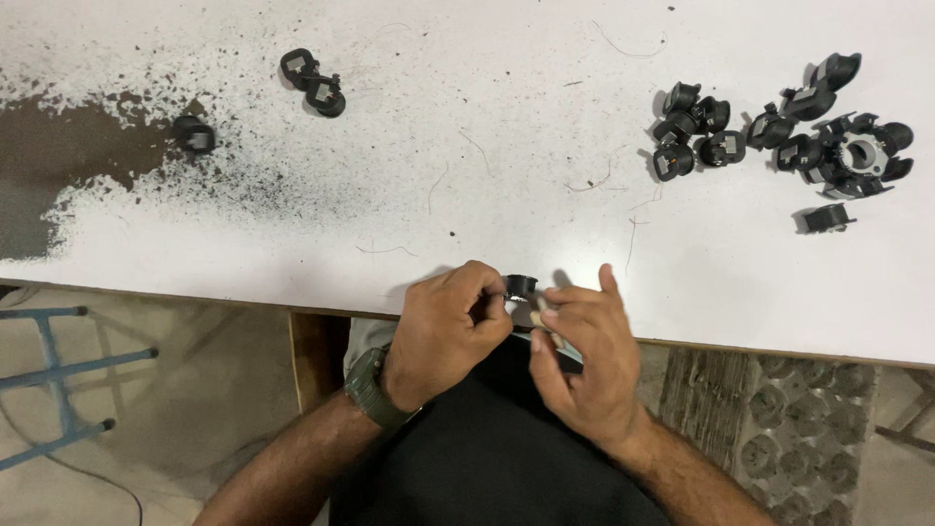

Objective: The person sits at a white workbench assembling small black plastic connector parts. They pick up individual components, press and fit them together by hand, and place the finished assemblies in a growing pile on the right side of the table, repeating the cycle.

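My left hand is curled at the near edge of the white table, pinching a small black plastic part between its fingertips. My right hand sits just beside it, thumb and forefinger closed on a small pale piece right below the black part. Both hands meet over the table edge, above my dark lap. A green watch is on my left wrist.
A heap of several similar black parts lies at the far right of the table. Two joined black parts and a single one lie at the far left, near a worn dark patch. A blue metal frame stands on the floor at left.
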`<state>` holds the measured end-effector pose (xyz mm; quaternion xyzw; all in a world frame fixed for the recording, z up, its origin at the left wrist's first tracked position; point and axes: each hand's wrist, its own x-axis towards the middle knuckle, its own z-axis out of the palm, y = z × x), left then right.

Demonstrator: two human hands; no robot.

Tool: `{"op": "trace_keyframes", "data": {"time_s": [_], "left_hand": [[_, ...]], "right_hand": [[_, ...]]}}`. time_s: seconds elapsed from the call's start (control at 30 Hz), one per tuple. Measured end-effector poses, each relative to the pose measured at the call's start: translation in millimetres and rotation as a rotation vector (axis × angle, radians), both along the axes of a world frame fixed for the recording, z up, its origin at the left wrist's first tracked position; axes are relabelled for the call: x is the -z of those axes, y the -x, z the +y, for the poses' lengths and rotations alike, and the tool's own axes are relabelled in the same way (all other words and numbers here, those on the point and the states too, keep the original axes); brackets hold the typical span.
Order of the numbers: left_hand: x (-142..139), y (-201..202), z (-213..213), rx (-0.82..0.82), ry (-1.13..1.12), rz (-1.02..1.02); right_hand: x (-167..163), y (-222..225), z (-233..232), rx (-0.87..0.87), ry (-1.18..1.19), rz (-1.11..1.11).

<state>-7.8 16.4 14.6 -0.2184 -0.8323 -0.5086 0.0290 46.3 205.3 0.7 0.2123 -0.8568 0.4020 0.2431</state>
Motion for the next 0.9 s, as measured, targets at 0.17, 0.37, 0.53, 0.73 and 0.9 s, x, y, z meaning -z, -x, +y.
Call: {"op": "trace_keyframes", "data": {"time_s": [0.17,0.37,0.53,0.73,0.9], "left_hand": [[0.4,-2.4,2.1,-0.026,-0.021,0.009],[3.7,-2.8,3.0,-0.028,-0.002,0.018],[6.7,-2.8,2.6,-0.016,-0.003,0.051],[7.2,-3.1,2.2,-0.016,-0.007,0.041],[6.9,-3.4,3.0,-0.023,-0.014,0.03]], "right_hand": [[9.6,-7.6,-9.0,0.071,-0.015,-0.038],[12.4,-5.3,-9.3,0.071,-0.073,-0.009],[15.3,-5.4,-9.8,0.077,-0.074,-0.012],[14.3,-5.9,-10.0,0.078,-0.077,-0.019],[11.4,-4.8,-11.2,0.086,-0.07,-0.014]]}}
